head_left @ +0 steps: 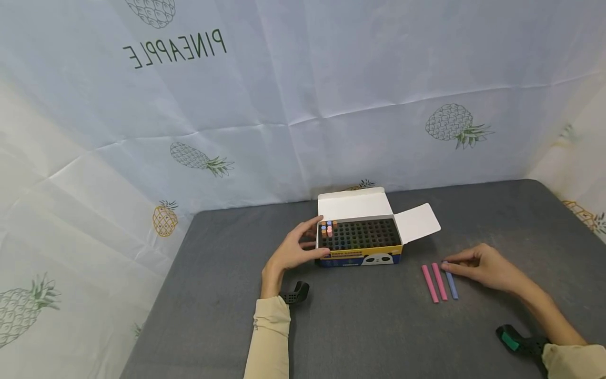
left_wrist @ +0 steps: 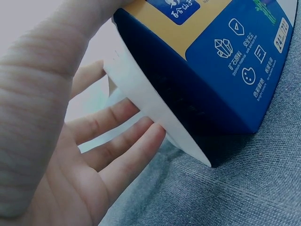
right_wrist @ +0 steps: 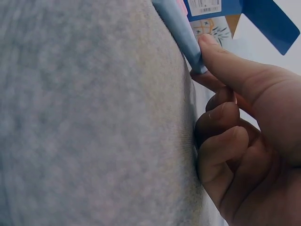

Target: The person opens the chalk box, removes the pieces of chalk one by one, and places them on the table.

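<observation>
Blue chalk stick [head_left: 452, 285], beside 2 pink sticks [head_left: 430, 284] on the table [head_left: 360, 321], is pinched at 1 end by your right hand [head_left: 487, 267]; lift gently while your left hand [head_left: 294, 247] grips the box [head_left: 349, 261].

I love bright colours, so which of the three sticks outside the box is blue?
The rightmost stick, its end pinched by the right hand; the other two sticks are pink.

Head view high, facing forward-down; wrist views close; box [head_left: 352, 259] shared.
</observation>
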`<action>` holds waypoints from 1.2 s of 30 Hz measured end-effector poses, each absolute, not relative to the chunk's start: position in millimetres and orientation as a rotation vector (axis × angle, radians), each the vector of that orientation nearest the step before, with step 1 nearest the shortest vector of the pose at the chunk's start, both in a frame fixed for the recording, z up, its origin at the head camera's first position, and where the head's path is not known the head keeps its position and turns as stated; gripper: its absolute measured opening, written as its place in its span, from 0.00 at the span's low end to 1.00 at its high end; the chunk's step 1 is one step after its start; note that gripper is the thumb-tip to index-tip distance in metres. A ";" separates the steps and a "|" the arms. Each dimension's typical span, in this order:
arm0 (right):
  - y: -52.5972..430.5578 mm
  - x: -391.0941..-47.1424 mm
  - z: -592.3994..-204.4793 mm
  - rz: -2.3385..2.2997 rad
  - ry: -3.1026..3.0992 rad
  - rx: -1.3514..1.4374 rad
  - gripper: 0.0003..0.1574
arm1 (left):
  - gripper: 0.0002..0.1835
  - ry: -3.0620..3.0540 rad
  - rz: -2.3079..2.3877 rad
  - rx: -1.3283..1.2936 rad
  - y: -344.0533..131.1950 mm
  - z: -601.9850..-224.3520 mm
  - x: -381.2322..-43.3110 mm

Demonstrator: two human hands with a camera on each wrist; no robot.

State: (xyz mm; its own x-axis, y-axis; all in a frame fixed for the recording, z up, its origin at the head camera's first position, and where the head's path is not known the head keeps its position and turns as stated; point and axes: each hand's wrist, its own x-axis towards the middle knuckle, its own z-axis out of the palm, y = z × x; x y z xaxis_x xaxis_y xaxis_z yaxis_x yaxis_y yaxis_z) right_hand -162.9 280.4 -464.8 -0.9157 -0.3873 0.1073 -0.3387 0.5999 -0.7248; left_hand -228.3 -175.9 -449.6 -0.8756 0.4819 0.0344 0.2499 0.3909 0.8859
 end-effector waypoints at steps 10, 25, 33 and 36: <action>277.8 -160.8 -461.5 -1.185 2.773 -0.556 0.14 | 0.46 2.430 1.466 0.644 -175.8 -450.2 -229.3; 281.4 -161.8 -459.2 -1.230 2.832 -0.587 0.11 | 0.45 2.437 1.456 0.648 -177.2 -451.3 -228.8; 289.0 -163.9 -449.3 -1.233 2.877 -0.494 0.12 | 0.45 2.432 1.466 0.657 -177.0 -450.5 -229.3; 288.9 -162.5 -444.4 -1.258 2.882 -0.456 0.12 | 0.45 2.431 1.468 0.658 -176.8 -449.9 -229.1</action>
State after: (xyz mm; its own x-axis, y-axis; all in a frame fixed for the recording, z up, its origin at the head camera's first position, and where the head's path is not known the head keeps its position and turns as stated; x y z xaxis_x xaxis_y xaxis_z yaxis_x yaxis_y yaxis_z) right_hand -162.5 288.9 -444.4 -0.9582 -0.2457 0.1466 -0.2745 0.6453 -0.7129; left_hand -229.1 -176.8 -449.9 -0.8738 0.4849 0.0366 0.2582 0.3989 0.8799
